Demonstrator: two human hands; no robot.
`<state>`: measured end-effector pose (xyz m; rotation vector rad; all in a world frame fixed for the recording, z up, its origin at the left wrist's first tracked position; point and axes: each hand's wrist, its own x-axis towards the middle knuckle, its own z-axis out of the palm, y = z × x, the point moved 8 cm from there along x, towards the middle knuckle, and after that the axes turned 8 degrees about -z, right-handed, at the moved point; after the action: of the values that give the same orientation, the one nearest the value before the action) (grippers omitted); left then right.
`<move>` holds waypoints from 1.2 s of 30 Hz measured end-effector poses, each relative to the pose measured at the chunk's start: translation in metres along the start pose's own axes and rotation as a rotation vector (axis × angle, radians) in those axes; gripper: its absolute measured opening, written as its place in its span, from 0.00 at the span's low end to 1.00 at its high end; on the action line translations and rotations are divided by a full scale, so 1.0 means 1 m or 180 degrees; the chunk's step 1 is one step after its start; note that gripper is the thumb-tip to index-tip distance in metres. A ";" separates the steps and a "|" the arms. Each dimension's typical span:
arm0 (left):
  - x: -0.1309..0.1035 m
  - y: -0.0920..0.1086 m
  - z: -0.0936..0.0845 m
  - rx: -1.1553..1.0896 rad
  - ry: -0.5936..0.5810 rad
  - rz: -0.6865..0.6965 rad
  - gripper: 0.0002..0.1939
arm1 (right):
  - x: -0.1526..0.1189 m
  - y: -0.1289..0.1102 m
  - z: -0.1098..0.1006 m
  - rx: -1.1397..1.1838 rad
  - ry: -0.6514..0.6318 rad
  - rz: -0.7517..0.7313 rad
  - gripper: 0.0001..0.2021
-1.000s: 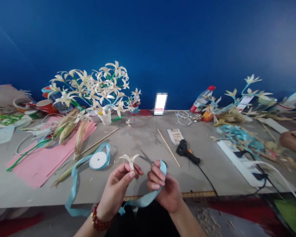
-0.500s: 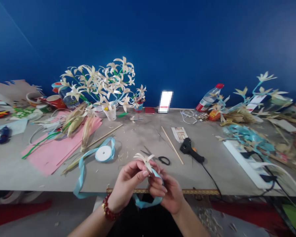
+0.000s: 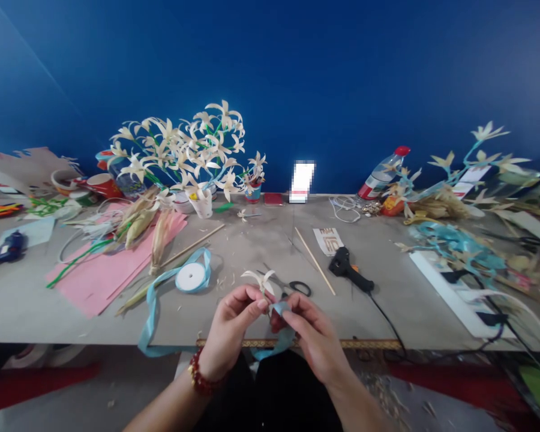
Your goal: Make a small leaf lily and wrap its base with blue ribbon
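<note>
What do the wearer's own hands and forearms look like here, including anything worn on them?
Both hands are bare, without gloves. The left hand has a bracelet of red beads with a few gold-coloured ones at its wrist. The right hand shows nothing at the wrist. No sleeve covers the visible part of either forearm.

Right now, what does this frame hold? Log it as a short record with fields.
left hand: left hand pinches a pale flower
right hand: right hand grips light-blue ribbon near the flower
ribbon contact with stem: cannot tell
left of hands: white spool, pink sheets
beyond hands: scissors
right of hands: black glue gun
</note>
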<state>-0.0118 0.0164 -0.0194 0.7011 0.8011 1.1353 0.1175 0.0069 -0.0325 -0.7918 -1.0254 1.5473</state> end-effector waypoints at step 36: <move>0.006 -0.005 -0.005 0.0269 -0.0015 -0.0192 0.06 | 0.008 -0.024 -0.003 -0.1743 -0.0152 -0.0621 0.06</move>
<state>-0.0122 0.0215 -0.0271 0.7448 0.8645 1.0500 0.1280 0.0167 -0.0118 -0.9917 -1.5458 1.1309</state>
